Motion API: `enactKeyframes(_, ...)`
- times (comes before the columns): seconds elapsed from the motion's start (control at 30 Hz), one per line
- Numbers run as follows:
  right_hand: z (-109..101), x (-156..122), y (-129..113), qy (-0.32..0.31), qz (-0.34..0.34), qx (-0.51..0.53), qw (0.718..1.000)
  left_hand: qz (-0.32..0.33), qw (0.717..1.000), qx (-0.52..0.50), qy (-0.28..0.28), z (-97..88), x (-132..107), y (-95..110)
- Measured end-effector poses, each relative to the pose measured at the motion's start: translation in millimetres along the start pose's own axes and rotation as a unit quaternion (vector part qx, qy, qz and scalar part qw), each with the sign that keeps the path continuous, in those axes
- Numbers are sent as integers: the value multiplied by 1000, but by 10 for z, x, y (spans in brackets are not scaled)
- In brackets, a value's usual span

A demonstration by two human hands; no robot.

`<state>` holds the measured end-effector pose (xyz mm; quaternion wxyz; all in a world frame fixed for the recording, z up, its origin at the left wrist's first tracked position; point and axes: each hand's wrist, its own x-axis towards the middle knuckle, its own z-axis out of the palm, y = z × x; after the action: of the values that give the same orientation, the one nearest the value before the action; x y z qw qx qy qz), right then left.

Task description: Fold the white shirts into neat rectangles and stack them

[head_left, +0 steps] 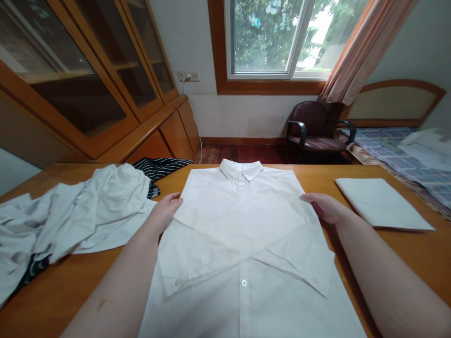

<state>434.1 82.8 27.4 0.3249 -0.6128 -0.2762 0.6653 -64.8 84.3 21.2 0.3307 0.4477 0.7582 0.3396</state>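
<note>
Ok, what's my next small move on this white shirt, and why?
Probably slide the left hand and right hand down the white button-up shirt and fold its near end toward the collar: it lies flat, sleeves already crossed, both hands resting open on its side edges.

Centre: the shirt (243, 225) lies flat on the table (70, 281) before us, collar at the far end.
Hands: our left hand (165, 211) rests on the shirt's left edge, our right hand (326, 206) on its right edge.
Left: a heap of clothes (81, 211) lies beside the shirt, another garment (160, 168) behind it.
Right: a folded cloth (382, 203) lies apart from the shirt.
Behind the table: we see a chair (313, 126) below the window (278, 35), a cabinet (88, 84) to the left and a bed (405, 155) to the right.
</note>
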Motion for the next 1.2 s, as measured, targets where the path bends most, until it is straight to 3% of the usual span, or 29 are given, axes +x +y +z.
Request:
enactKeyframes(0.2, -59, -70, 10, -11, -35, -97, 995, 3, 999, 13, -34, -79, 10, -54)
enactKeyframes(0.3, -74, -9, 29, 48, -68, -157, 984, 1, 999, -8, -50, -101, 4, -39)
enactKeyframes(0.6, -29, 136, 64, 214, -194, -279, 916, 0, 999, -16, -43, -25, 147, -17)
enactKeyframes(0.7, -80, 120, 40, 252, -242, -285, 893, -10, 996, -12, -88, -5, 184, 3)
enactKeyframes(0.77, -136, 95, 18, 245, -251, -268, 897, -26, 993, -23, -116, -9, 177, 7)
enactKeyframes(0.87, -221, 43, -25, 212, -212, -258, 919, -21, 993, -26, -116, -29, 137, -10)
enactKeyframes(1.03, -323, 12, -61, 185, -140, -315, 920, 41, 995, 24, -85, -51, 79, -49)
enactKeyframes(1.2, -345, 14, -44, 137, -129, -242, 952, 90, 994, 58, -33, -64, 46, -5)
